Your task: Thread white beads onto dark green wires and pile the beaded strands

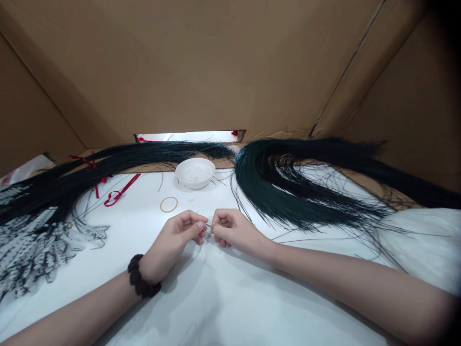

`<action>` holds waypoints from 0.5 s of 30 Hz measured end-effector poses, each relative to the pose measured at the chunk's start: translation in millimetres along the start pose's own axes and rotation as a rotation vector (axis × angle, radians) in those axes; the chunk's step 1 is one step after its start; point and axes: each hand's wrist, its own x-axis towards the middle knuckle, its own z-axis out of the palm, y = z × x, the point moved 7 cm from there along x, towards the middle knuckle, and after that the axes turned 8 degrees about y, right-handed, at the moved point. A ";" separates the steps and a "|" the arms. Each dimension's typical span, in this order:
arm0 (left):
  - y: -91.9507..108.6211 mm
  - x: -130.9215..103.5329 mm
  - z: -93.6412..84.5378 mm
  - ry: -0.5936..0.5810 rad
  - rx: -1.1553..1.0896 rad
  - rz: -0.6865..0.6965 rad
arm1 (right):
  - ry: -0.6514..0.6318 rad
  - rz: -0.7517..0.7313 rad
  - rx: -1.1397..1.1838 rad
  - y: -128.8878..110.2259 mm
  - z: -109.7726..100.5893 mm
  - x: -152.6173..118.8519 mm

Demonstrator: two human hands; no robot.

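Close together over the white surface, my left hand and my right hand each pinch a short visible bit of thin dark strand. Its material and far ends are hidden by the fingers. A dark scrunchie circles my left wrist. Just beyond the hands stands a white bowl holding small whitish bits too fine to make out. To the right of it, a thick bundle of dark green strands bends in a loop. A yellow rubber band lies in front of my left hand.
Dark strands run along the left, tied with red ribbon; many end in white beaded-looking tips. A loose red ribbon lies nearby. Cardboard walls enclose the back and sides. White plastic-like sheeting sits at right.
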 end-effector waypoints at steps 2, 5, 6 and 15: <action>2.2 -0.3 -0.4 -0.004 0.027 0.026 | 0.000 0.002 0.002 -0.3 0.1 -0.3; 4.7 -1.0 -0.5 -0.012 0.052 0.049 | -0.001 0.014 0.012 -1.5 0.7 -0.7; 5.1 -1.2 -0.4 -0.015 0.059 0.052 | -0.002 0.019 0.015 -1.8 0.9 -0.7; 6.4 0.3 -0.2 -0.032 0.075 0.076 | -0.002 0.027 0.022 -2.0 -0.3 0.0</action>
